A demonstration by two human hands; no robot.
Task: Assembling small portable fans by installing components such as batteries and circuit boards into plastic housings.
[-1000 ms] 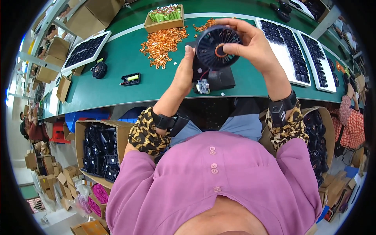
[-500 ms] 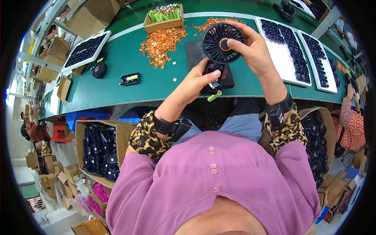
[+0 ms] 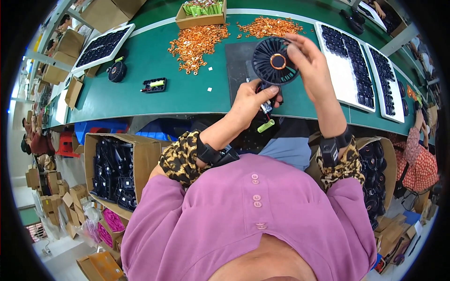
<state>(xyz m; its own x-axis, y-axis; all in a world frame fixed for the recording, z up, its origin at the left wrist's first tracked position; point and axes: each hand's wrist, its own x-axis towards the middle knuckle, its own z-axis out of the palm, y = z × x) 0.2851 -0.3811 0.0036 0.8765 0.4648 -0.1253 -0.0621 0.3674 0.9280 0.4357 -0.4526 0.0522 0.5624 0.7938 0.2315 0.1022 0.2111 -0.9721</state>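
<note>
A black handheld fan [image 3: 263, 77] with a round grille and an orange ring around its hub is held up over the near table edge. My left hand [image 3: 248, 103] is closed around its opened handle, where a circuit board and wires show. From the handle's lower end a green battery [image 3: 266, 125] dangles on its wires. My right hand [image 3: 310, 65] is at the right rim of the fan head, thumb and fingertips bent against it. Behind the fan lies a dark flat pad [image 3: 236, 61]. Loose orange rings [image 3: 197, 44] form two piles farther back.
A cardboard box of green batteries [image 3: 201, 19] stands at the back. White trays of black parts [image 3: 344, 65] lie right, another tray [image 3: 104, 49] left. A fan [image 3: 117, 71] and a handle shell with battery [image 3: 154, 85] rest left. Cartons [image 3: 145, 164] flank my lap.
The fan has moved slightly right and down in the picture. My right thumb has left the hub for the rim. The dangling battery has swung lower and to the right.
</note>
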